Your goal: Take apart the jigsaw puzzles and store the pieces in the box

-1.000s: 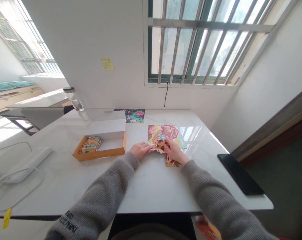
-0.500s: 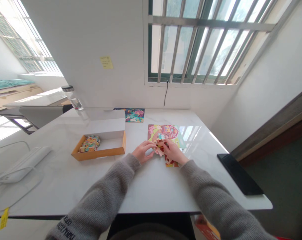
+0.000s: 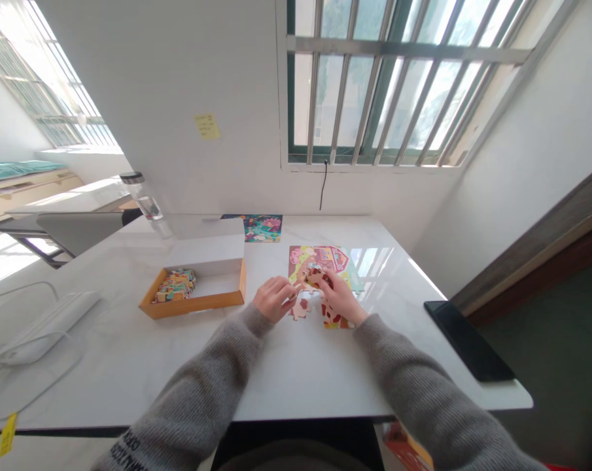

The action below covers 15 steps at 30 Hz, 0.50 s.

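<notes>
A jigsaw puzzle piece [image 3: 317, 275] with brown and pale patches is pinched in my right hand [image 3: 342, 297], raised over the near edge of the partly joined farm puzzle [image 3: 303, 257]. My left hand [image 3: 275, 298] is close by on the left, its fingers drawn together; whether a piece is between them is too small to tell. Below its fingertips a pink-and-brown puzzle piece [image 3: 301, 308] lies on the white table. Another brown-patched section [image 3: 333, 318] lies under my right hand, partly covered by it.
An orange-sided box [image 3: 202, 307] at left holds several upright puzzle pieces [image 3: 176, 285]. Behind it lies a dark, colourful picture card [image 3: 263, 229]. A clear bottle [image 3: 146, 199] stands at the back left, a black tablet-like slab [image 3: 467, 340] at the right edge, a white device with cable [image 3: 45, 327] far left.
My left hand has drawn its fingers together and shifted slightly left. The patched piece in my right hand has turned and risen a little, and the pink-and-brown piece below now shows on the table.
</notes>
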Motion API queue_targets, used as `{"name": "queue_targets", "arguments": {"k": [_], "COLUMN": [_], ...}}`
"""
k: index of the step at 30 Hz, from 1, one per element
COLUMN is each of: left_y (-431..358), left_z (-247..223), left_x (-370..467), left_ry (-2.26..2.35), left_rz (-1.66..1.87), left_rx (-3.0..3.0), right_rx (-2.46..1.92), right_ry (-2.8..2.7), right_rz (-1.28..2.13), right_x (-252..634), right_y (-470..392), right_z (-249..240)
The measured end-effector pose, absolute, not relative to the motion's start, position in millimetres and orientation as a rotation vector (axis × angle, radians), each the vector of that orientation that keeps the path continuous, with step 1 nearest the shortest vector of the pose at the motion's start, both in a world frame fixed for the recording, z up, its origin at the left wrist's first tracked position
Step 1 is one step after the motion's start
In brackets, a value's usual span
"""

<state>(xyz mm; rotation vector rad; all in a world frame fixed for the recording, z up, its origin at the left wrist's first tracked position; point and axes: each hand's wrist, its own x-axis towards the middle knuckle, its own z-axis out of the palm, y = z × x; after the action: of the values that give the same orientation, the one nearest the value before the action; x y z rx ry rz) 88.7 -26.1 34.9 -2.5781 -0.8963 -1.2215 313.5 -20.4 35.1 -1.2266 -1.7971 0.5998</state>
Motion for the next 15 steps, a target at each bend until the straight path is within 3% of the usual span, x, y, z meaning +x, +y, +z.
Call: {"name": "queue_targets", "arguments": {"k": [8,12,15], "left_y": [-24,-27,-29], "left_z": [23,26,31], "left_x": [103,105,103], "left_ry": [-0.900,-0.797,-0.888], "left_rz": [-1.003,-0.963,-1.133], "left_rx": [-2.706,-2.794,-2.798], "right_rx": [-1.103,-1.081,-1.125], "right_ry": [-1.714,-1.849,-1.911], "right_rz": [1.190,1.028,0.854], "right_x": [291,295,298], "right_y": [-45,-44,-41], "right_z": [51,50,50]}}
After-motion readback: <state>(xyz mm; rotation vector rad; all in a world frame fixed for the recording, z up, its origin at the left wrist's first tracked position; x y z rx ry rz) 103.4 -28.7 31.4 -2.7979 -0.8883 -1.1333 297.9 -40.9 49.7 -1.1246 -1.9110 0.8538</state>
